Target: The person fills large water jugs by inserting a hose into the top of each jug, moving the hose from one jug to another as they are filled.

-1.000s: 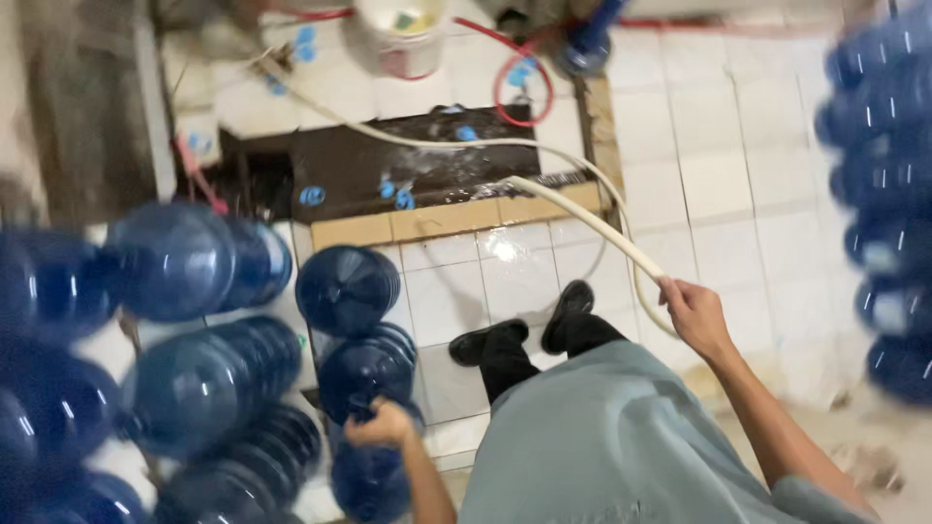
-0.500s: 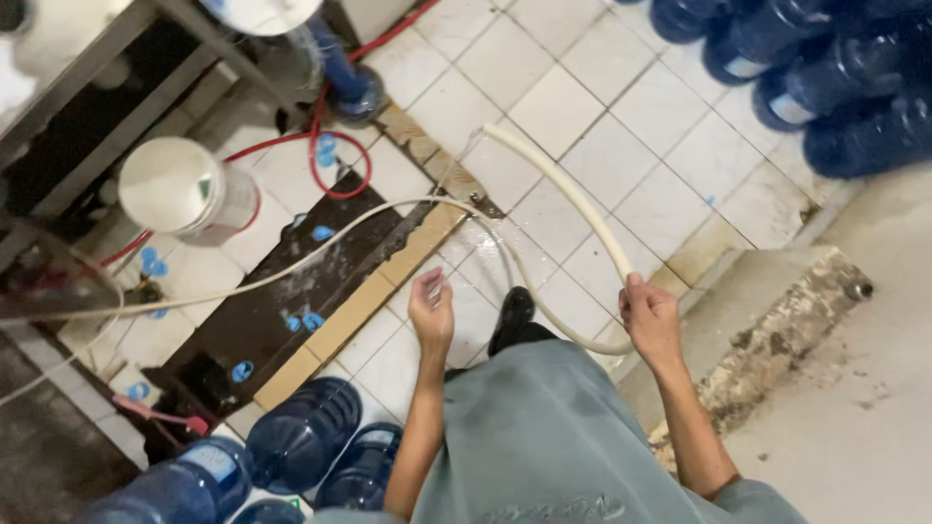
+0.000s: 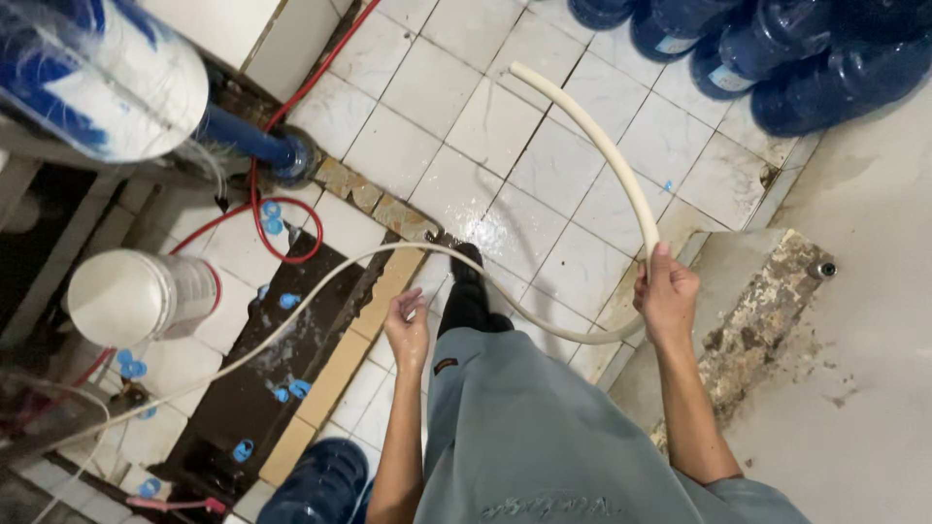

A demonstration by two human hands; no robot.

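Right hand (image 3: 667, 294) closed round thick cream flexible hose (image 3: 610, 155) — free end arcs up over white tiled floor (image 3: 573, 262). Left hand (image 3: 408, 328) loosely curled, fingers half open, thin part of hose just beside it — contact unclear.

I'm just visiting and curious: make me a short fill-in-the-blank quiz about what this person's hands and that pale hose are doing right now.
1. The right hand is closed around the cream-coloured flexible ____.
2. The left hand touches the thinner part of the cream hose with ____ fingers, not a closed grip.
3. The thin hose looping on the white tiled floor is ____ in colour.
4. The big translucent water bottles at the upper right are ____.

Missing words: hose; open; red; blue
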